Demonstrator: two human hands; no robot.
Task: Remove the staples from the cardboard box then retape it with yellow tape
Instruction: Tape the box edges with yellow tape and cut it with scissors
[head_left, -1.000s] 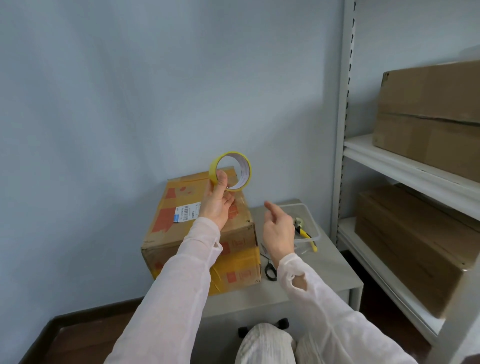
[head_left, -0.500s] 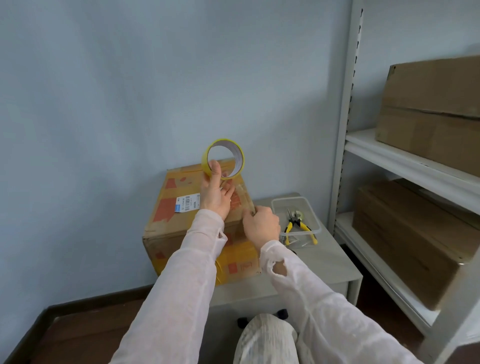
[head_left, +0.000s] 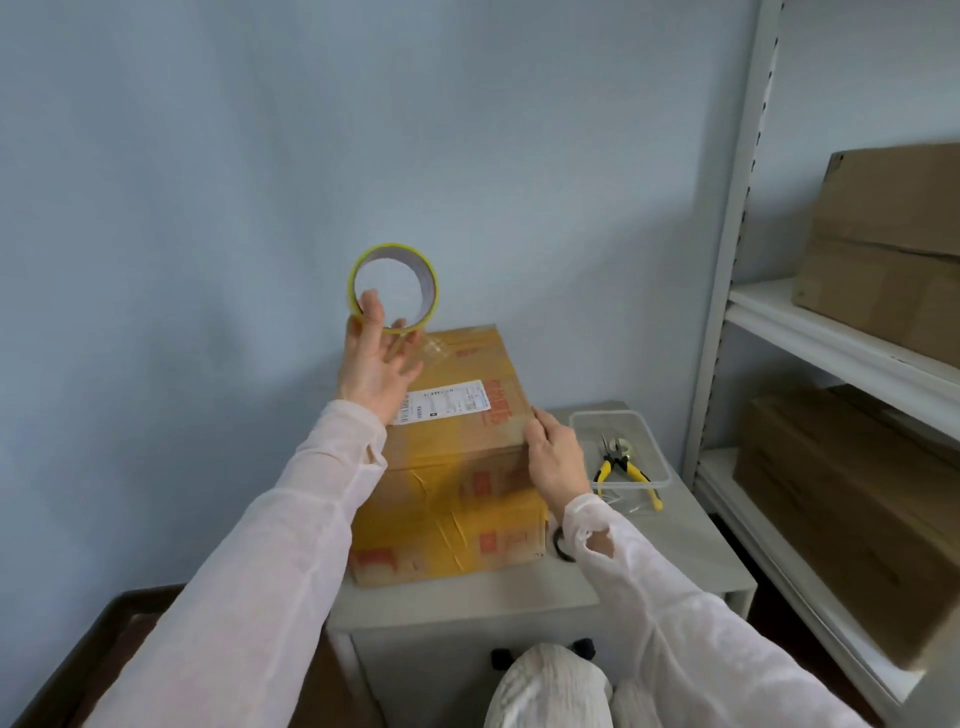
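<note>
Left hand (head_left: 376, 374) lifted tape roll (head_left: 395, 250) higher; right hand (head_left: 553, 457) moved onto box (head_left: 457, 467) edge.

My sleeves (head_left: 291, 545) are thin cloth; the box (head_left: 467, 441) is matt cardboard under glossy tape (head_left: 405, 525); the tub (head_left: 584, 436) is clear plastic.

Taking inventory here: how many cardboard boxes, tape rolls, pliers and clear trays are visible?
Cardboard boxes: 3 (table box, upper-shelf box, lower-shelf box)
Yellow tape roll: 1
Pliers: 1
Clear tray: 1
Total: 6
</note>
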